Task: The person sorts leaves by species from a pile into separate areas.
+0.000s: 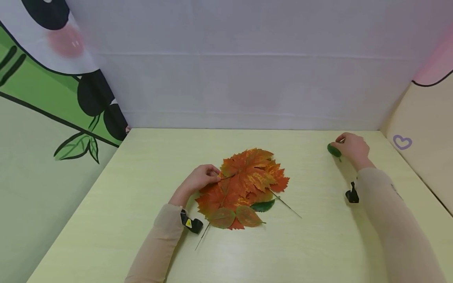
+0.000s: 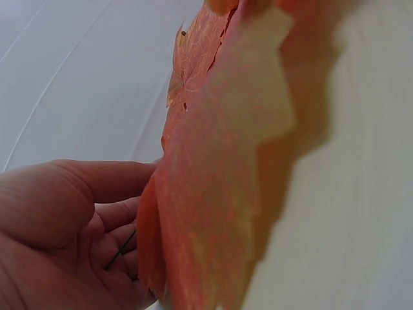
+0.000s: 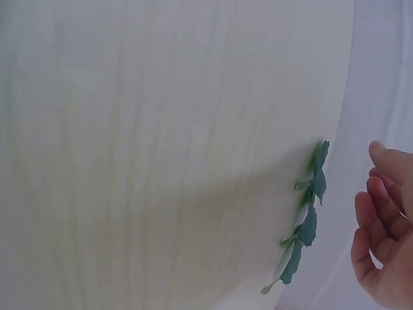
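Observation:
My left hand (image 1: pixel 203 177) is at the left side of a pile of orange maple leaves (image 1: pixel 247 173). It pinches the stem of the top maple leaf; in the left wrist view the thumb meets the edge of an orange leaf (image 2: pixel 213 181) and a thin dark stem crosses the fingers. My right hand (image 1: pixel 354 147) is at the far right of the table, close to green leaves (image 1: pixel 334 150). In the right wrist view several small green leaves (image 3: pixel 308 226) lie in a row on the table, with a gap between them and the loosely curled, bare fingers.
Two greenish-brown leaves (image 1: pixel 221 217) lie at the pile's front, and a dark green leaf (image 1: pixel 263 206) pokes out from under it. Thin stems (image 1: pixel 288 206) stick out onto the pale table (image 1: pixel 283 251). A white sheet (image 1: pixel 247 90) stands behind, with printed side panels (image 1: pixel 424 118).

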{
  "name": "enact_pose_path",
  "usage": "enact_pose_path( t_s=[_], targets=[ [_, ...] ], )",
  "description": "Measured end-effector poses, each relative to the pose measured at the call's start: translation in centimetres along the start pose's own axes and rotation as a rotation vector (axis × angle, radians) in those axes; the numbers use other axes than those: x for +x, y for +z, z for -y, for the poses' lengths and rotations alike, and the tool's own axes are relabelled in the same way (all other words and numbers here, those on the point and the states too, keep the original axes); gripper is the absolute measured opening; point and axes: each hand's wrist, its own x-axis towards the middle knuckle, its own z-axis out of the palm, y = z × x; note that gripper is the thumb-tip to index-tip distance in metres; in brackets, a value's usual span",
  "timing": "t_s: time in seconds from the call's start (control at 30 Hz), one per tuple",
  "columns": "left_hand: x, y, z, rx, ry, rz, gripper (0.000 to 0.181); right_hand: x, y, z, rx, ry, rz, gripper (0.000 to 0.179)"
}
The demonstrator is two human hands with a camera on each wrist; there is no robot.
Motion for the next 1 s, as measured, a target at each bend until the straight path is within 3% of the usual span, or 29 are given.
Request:
enact_pose_path(
  t_s=[0.27, 0.47, 0.7, 1.0],
  targets=[
    [0.0, -0.1, -0.1, 0.003, 0.000, 0.002, 0.023, -1.4, -0.2, 1.5, -0.001, -0.102, 0.027, 0.046],
    [0.1, -0.3, -0.2, -0.007, 0.007, -0.005, 0.022, -2.9, 0.0, 2.7, -0.016, -0.202, -0.001, 0.041],
    [0.0, -0.2, -0.1, -0.002, 0.019, 0.002, 0.022, -5.0, 1.0, 4.4, -0.001, -0.308, -0.025, 0.029],
    [-0.1, 0.0, 0.0, -0.009, 0.019, 0.000, 0.021, -7.7, 2.6, 6.8, 0.013, -0.425, 0.013, 0.019]
  ],
)
